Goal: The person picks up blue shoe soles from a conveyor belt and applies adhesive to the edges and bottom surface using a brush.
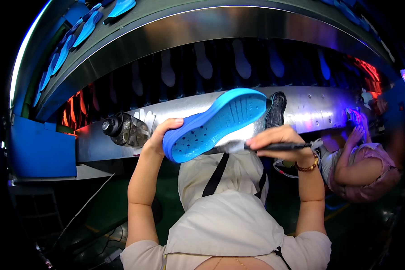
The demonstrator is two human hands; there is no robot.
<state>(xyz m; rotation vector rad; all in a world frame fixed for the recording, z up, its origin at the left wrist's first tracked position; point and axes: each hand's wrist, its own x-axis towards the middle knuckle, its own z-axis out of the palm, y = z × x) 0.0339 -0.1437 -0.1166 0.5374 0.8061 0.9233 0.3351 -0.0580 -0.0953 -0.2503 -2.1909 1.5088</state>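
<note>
In my left hand (159, 136) is a bright blue shoe sole (218, 123), gripped by its heel end at the lower left. The sole is tilted, its hollow inner side with small holes and grooves facing me, its toe up and to the right. My right hand (281, 141) is closed around a slim black-handled tool (285, 146), just below and right of the sole. Its front end is blurred and its kind is unclear. A pale cord or loop shows at its rear end. Behind my right hand, a black sole (276, 109) lies on the metal bench.
The metal bench (301, 108) runs across in front of me. A dark bottle (127, 129) and a white glove (145, 118) are at its left. Several soles hang in a row behind; blue soles (87, 28) sit on the upper conveyor. Another person (362, 168) works at the right.
</note>
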